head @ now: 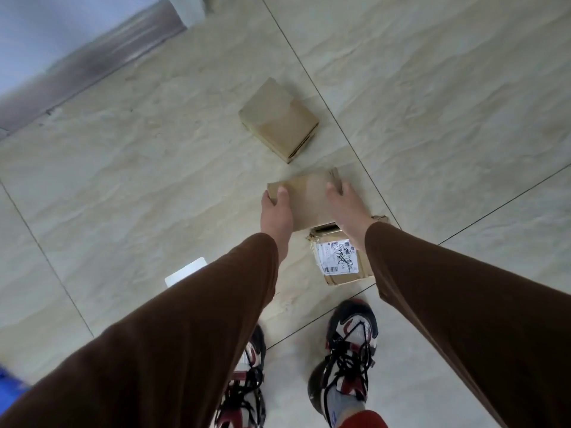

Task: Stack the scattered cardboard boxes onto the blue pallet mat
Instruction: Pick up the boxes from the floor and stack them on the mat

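Both my hands hold a plain cardboard box (309, 199) in front of me, above the floor. My left hand (276, 211) grips its left edge with the thumb on top. My right hand (347, 211) grips its right edge. Under and just behind the held box lies a taped box with a white shipping label (338, 261) on the floor. A third plain cardboard box (278, 120) lies farther ahead on the tiles. A corner of the blue pallet mat (9, 386) shows at the lower left edge.
The floor is pale marble-look tile with dark grout lines. A grey baseboard and wall (89, 60) run along the upper left. A small white card (185, 271) lies on the floor by my left forearm. My two sneakers (350, 344) stand at the bottom.
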A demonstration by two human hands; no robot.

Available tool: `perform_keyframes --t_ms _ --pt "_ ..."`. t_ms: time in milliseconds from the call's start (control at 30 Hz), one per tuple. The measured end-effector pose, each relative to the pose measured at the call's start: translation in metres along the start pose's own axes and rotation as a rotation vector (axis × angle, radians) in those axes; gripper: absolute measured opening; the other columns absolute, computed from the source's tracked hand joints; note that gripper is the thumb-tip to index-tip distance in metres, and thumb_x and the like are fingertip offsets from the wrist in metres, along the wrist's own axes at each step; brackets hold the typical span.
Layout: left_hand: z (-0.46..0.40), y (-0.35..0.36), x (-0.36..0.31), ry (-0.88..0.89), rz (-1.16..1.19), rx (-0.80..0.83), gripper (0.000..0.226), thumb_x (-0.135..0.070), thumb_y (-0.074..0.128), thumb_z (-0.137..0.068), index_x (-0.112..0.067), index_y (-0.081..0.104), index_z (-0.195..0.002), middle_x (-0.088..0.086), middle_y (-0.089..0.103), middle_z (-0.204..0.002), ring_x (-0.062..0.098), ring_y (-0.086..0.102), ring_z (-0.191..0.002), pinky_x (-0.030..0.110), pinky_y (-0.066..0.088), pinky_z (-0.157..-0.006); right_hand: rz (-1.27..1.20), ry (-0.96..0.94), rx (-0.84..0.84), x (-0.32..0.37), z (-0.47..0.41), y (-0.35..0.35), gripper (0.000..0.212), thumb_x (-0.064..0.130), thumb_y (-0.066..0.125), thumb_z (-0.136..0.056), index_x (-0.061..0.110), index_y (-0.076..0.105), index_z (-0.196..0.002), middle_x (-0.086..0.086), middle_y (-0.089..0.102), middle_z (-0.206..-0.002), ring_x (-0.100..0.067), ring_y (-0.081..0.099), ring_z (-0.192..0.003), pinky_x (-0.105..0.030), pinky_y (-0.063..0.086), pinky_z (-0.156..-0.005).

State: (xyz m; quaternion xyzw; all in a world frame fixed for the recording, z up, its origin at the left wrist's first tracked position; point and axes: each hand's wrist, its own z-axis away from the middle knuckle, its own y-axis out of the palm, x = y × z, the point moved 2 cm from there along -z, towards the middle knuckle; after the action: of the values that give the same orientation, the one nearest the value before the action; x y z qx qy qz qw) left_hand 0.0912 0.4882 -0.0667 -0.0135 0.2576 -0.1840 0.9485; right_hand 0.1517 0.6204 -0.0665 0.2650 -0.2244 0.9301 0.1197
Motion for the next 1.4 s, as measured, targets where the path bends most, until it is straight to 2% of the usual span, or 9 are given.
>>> perform_keyframes --t_ms 233,400,500,767,967,1067,1233,1333,1400 --pt "0.092 -0.077 -0.038 0.097 0.105 0.028 0.057 -0.050 0.058 -0.096 -0.023 0.043 -0.144 -0.002 0.057 -0.133 0.015 0.059 -0.111 0.037 0.050 -0.098 -0.069 -0.197 0.001 0.070 0.098 0.004 0.042 0.032 0.044 -0.104 0.026 0.046 -0.145 0.001 0.063 -0.124 -0.018 0.062 -0.108 -0.037 0.052 -0.092" --pt "0.151 -0.160 -0.047 0.117 0.209 0.117 0.090 -0.041 0.077 -0.086 -0.031 0.024 -0.157 -0.006 0.047 -0.146 0.005 0.059 -0.106 0.044 0.054 -0.098 -0.043 -0.318 0.046 0.110 0.165 0.040 0.037 0.028 0.046 -0.103 0.026 0.051 -0.139 0.000 0.064 -0.124 -0.019 0.063 -0.109 -0.027 0.050 -0.079" --pt "0.179 -0.215 -0.031 0.116 0.239 0.139 0.095 -0.035 0.081 -0.083 -0.034 0.022 -0.157 -0.007 0.045 -0.145 0.003 0.057 -0.108 0.036 0.059 -0.083 -0.013 -0.373 0.115 0.119 0.205 0.077 0.036 0.025 0.045 -0.104 0.028 0.052 -0.139 0.002 0.062 -0.130 -0.015 0.060 -0.113 -0.020 0.047 -0.078" --pt "0.234 -0.366 0.050 0.095 0.327 0.110 0.076 -0.028 0.086 -0.079 -0.031 0.041 -0.140 0.000 0.049 -0.142 0.019 0.062 -0.122 0.041 0.062 -0.081 0.170 -0.477 0.230 0.103 0.309 0.198 0.037 0.030 0.042 -0.101 0.037 0.056 -0.135 -0.003 0.058 -0.134 -0.021 0.054 -0.124 -0.041 0.047 -0.105" --pt "0.258 -0.490 0.111 0.064 0.479 0.055 0.090 -0.033 0.091 -0.070 -0.016 0.040 -0.143 0.006 0.057 -0.138 0.021 0.066 -0.118 0.044 0.062 -0.085 0.232 -0.548 0.249 0.104 0.386 0.317 0.034 0.019 0.048 -0.104 0.021 0.058 -0.137 0.000 0.056 -0.131 -0.016 0.056 -0.120 -0.037 0.047 -0.106" --pt "0.272 -0.549 0.140 0.027 0.623 -0.021 0.082 -0.032 0.090 -0.072 -0.015 0.044 -0.137 0.012 0.057 -0.139 0.029 0.060 -0.126 0.036 0.063 -0.075 0.237 -0.535 0.202 0.104 0.422 0.384 0.038 0.028 0.056 -0.101 0.021 0.053 -0.139 0.006 0.047 -0.135 -0.012 0.051 -0.123 -0.036 0.044 -0.110" --pt "0.281 -0.639 0.178 0.011 0.806 -0.122 0.088 -0.035 0.089 -0.072 -0.012 0.040 -0.141 0.012 0.058 -0.137 0.031 0.060 -0.126 0.034 0.063 -0.076 0.034 -0.318 0.257 0.101 0.472 0.486 0.078 0.036 0.071 -0.093 0.024 0.027 -0.157 0.009 0.034 -0.153 -0.009 0.043 -0.129 -0.027 0.037 -0.103" --pt "0.274 -0.686 0.190 0.029 0.884 -0.190 0.077 -0.034 0.084 -0.079 -0.011 0.042 -0.139 0.012 0.059 -0.133 0.031 0.061 -0.124 0.037 0.062 -0.084 0.047 -0.171 0.448 0.094 0.481 0.548 0.090 0.054 0.078 -0.077 0.026 0.038 -0.152 0.010 0.048 -0.149 -0.011 0.054 -0.128 -0.036 0.042 -0.111" --pt "0.265 -0.711 0.195 0.026 0.935 -0.230 0.073 -0.036 0.084 -0.080 -0.013 0.044 -0.137 0.009 0.062 -0.127 0.030 0.063 -0.122 0.038 0.061 -0.089 0.074 -0.113 0.580 0.091 0.485 0.583 0.073 0.054 0.076 -0.079 0.026 0.052 -0.141 0.006 0.065 -0.136 -0.011 0.065 -0.117 -0.041 0.050 -0.107"
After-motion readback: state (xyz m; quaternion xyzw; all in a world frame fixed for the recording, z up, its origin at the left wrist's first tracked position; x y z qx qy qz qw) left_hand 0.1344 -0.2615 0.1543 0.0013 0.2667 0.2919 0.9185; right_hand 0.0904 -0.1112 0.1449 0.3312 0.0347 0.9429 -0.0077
